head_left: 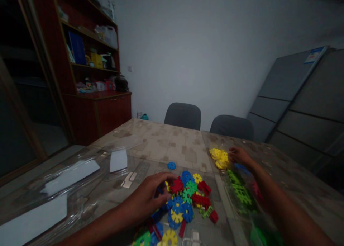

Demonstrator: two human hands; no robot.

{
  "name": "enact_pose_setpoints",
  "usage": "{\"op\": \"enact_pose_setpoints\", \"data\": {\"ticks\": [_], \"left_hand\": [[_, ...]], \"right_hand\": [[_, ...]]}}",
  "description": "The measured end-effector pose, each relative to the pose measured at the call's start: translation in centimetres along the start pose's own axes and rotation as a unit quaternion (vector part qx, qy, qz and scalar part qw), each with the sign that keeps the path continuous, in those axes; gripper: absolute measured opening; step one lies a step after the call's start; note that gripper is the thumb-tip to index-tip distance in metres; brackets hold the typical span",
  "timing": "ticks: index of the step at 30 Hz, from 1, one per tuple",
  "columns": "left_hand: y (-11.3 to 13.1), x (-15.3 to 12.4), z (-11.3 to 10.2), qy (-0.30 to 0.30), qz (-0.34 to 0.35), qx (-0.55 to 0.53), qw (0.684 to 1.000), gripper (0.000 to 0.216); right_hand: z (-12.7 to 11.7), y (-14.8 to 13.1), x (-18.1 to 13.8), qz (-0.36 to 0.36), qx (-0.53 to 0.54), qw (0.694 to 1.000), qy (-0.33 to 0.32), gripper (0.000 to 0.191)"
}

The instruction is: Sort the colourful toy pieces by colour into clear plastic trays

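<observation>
My left hand (154, 192) rests at the left edge of a mixed pile of plastic toy pieces, its thumb and fingers apart. Its fingertips reach a red notched piece (176, 185). In the pile lie blue snowflake discs (177, 204), green discs (189, 190) and red blocks (202, 200). Farther right, my right hand (238, 155) is at the edge of a heap of yellow snowflake discs (220, 157). Its fingers are drawn together; whatever may be in them is too small and dim to make out.
Light green pieces (239, 188) lie in a row under my right forearm, with a green heap (264, 235) nearer. One blue disc (171, 165) sits apart beyond the pile. Clear plastic packaging with white cards (118, 160) covers the table's left. Two grey chairs (182, 115) stand behind.
</observation>
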State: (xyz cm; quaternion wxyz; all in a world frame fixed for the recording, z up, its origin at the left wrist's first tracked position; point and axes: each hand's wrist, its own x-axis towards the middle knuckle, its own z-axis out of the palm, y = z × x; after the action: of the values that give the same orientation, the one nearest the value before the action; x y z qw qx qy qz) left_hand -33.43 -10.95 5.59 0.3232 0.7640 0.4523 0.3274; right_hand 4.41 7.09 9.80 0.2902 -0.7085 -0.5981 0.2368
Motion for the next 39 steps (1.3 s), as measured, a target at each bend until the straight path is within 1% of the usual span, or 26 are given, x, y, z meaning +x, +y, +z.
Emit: {"op": "enact_pose_setpoints", "data": {"ticks": [3, 5, 7, 9, 10, 11, 13, 14, 16, 17, 19, 22, 24, 26, 31, 34, 37, 39], "left_hand": [[0.0, 0.2, -0.5, -0.004, 0.033, 0.018, 0.999, 0.025], [0.0, 0.5, -1.0, -0.006, 0.054, 0.035, 0.998, 0.021], [-0.3, 0.7, -1.6, -0.007, 0.060, 0.063, 0.996, 0.020], [-0.7, 1.0, -2.3, -0.008, 0.053, 0.099, 0.994, 0.019], [-0.9, 1.0, -2.6, -0.009, 0.045, 0.113, 0.992, 0.019], [-1.0, 1.1, -2.9, -0.011, 0.037, 0.123, 0.992, 0.019], [-1.2, 1.2, -3.3, -0.025, 0.024, 0.137, 0.990, 0.018], [-1.2, 1.1, -3.5, -0.041, 0.021, 0.145, 0.988, 0.017], [-1.2, 1.0, -3.6, -0.081, 0.022, 0.166, 0.983, 0.016], [-1.3, 0.9, -3.6, -0.099, 0.023, 0.177, 0.979, 0.017], [-1.4, 0.7, -3.5, -0.126, 0.021, 0.194, 0.973, 0.029], [-1.7, 0.4, -3.3, -0.151, 0.013, 0.205, 0.967, 0.051], [-2.1, 0.4, -3.2, -0.158, 0.006, 0.206, 0.966, 0.056], [-2.3, 0.4, -3.1, -0.158, 0.006, 0.209, 0.965, 0.051], [-2.4, 0.9, -2.6, -0.150, 0.028, 0.212, 0.965, 0.018], [-2.3, 1.1, -2.2, -0.128, 0.030, 0.209, 0.969, 0.020], [-2.1, 1.0, -2.2, -0.113, 0.024, 0.203, 0.972, 0.014], [-1.9, 0.8, -2.6, -0.114, 0.007, 0.202, 0.973, 0.018]], "right_hand": [[-1.0, -0.1, -0.6, -0.010, 0.005, 1.000, 0.008, 0.024], [-1.6, -0.5, -2.2, -0.035, 0.017, 0.999, 0.007, 0.019], [-1.6, -1.2, -5.1, -0.076, 0.037, 0.996, -0.006, 0.019], [-0.7, -2.2, -9.3, -0.131, 0.053, 0.989, -0.035, 0.027], [0.0, -2.8, -11.7, -0.186, 0.054, 0.979, -0.057, 0.032], [0.9, -3.3, -14.0, -0.223, 0.048, 0.970, -0.081, 0.033], [3.1, -4.4, -18.3, -0.247, 0.006, 0.950, -0.193, 0.030], [4.3, -4.8, -19.9, -0.259, -0.014, 0.937, -0.234, 0.027], [6.5, -5.3, -22.1, -0.292, -0.033, 0.909, -0.297, 0.026], [7.4, -5.5, -22.7, -0.302, -0.039, 0.902, -0.306, 0.027], [9.1, -5.5, -23.1, -0.300, -0.056, 0.908, -0.286, 0.030], [10.9, -5.3, -23.0, -0.274, -0.115, 0.928, -0.225, 0.044], [11.7, -5.2, -22.8, -0.260, -0.156, 0.929, -0.212, 0.045], [12.0, -5.0, -22.7, -0.246, -0.180, 0.930, -0.208, 0.039], [11.6, -4.9, -22.3, -0.231, -0.199, 0.929, -0.211, 0.025], [11.2, -4.8, -22.0, -0.238, -0.213, 0.928, -0.191, 0.023], [10.9, -4.6, -21.8, -0.255, -0.219, 0.927, -0.165, 0.025], [10.8, -4.4, -21.7, -0.263, -0.202, 0.928, -0.168, 0.021]]}}
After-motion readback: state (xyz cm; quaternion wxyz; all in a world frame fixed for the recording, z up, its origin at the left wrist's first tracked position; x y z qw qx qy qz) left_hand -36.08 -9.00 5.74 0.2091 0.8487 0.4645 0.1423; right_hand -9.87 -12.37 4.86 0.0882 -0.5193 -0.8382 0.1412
